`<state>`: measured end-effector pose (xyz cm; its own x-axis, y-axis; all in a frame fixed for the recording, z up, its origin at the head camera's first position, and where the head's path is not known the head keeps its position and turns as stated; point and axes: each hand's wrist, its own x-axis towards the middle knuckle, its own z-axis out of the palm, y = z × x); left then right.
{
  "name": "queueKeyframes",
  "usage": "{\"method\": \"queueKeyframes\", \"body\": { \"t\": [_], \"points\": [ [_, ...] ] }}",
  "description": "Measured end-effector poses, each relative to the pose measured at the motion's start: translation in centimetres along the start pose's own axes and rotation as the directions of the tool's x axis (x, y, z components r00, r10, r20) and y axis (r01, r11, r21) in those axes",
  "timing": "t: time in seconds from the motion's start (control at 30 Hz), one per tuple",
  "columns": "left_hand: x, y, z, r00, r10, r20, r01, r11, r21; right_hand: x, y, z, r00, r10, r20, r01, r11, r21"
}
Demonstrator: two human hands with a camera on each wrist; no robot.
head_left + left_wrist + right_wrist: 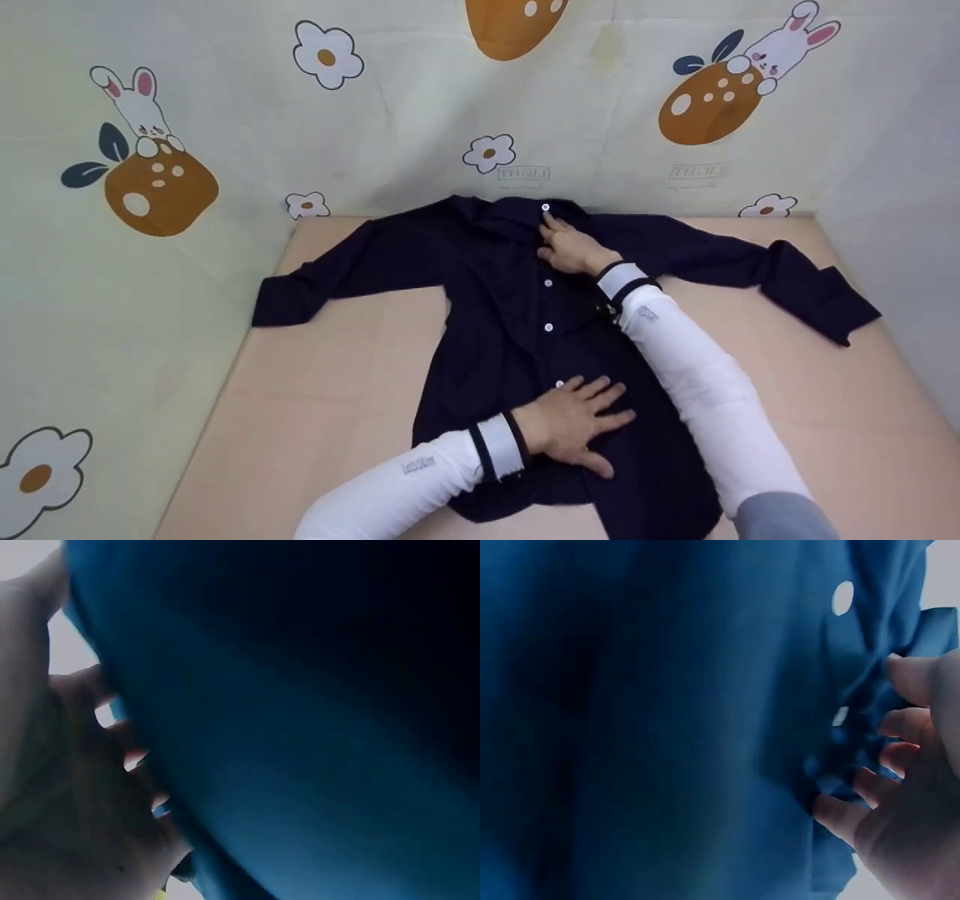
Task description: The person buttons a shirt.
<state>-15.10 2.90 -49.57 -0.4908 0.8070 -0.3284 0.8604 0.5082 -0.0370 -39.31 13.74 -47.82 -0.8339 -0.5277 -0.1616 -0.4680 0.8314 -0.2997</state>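
Note:
A dark navy button-up shirt lies front up with both sleeves spread out to the sides. Flat on its lower front, beside a white button, rests my left hand with its fingers spread. Up near the collar, my right hand touches the button placket, fingertips just below the top button. In the right wrist view, the fingers of the right hand are slightly bent against the cloth near the buttons. The left wrist view shows the left hand against the blue-looking fabric.
The shirt lies on a light peach tabletop. Behind it stands a pale backdrop printed with rabbits, oranges and flowers, which meets the table's far edge close to the collar. The right sleeve's cuff lies bent near the table's right side.

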Motion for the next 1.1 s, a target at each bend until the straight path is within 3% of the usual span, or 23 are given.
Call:
{"method": "queueKeyframes", "body": {
  "t": [0.2,0.37,0.53,0.7,0.8,0.87,1.0,1.1],
  "points": [
    [-1.5,-1.0,-0.3,0.996,0.057,0.075,-0.053,0.997,-0.054,1.0,0.9,-0.4,0.994,0.108,0.006,-0.108,0.994,0.024],
    [-2.3,-1.1,-0.2,0.993,0.089,0.078,-0.082,0.992,-0.095,1.3,1.9,-0.4,0.99,0.142,0.02,-0.143,0.988,0.051],
    [-2.1,-1.8,0.0,0.993,0.093,0.067,-0.078,0.976,-0.203,1.3,2.3,-0.6,0.992,0.122,0.039,-0.125,0.988,0.092],
    [-1.9,-3.2,0.1,0.997,0.059,0.047,-0.039,0.936,-0.35,-0.5,1.9,-2.3,0.999,0.035,-0.022,-0.033,0.994,0.105],
    [-2.0,-4.3,0.0,1.0,-0.007,-0.025,-0.004,0.898,-0.44,-3.2,1.5,-2.8,0.999,-0.024,-0.042,0.026,0.999,0.035],
    [-2.4,-5.2,0.0,0.993,-0.085,-0.082,0.037,0.884,-0.467,-5.8,1.3,-2.7,0.999,-0.047,-0.014,0.046,0.999,-0.016],
    [-3.8,-8.1,0.3,0.951,-0.286,-0.119,0.206,0.87,-0.449,-11.2,1.6,-0.9,0.995,-0.033,0.098,0.041,0.996,-0.074],
    [-5.2,-10.1,1.3,0.914,-0.401,-0.064,0.325,0.817,-0.477,-13.9,2.5,1.1,0.983,0.003,0.183,0.013,0.996,-0.087]
  ]
}}
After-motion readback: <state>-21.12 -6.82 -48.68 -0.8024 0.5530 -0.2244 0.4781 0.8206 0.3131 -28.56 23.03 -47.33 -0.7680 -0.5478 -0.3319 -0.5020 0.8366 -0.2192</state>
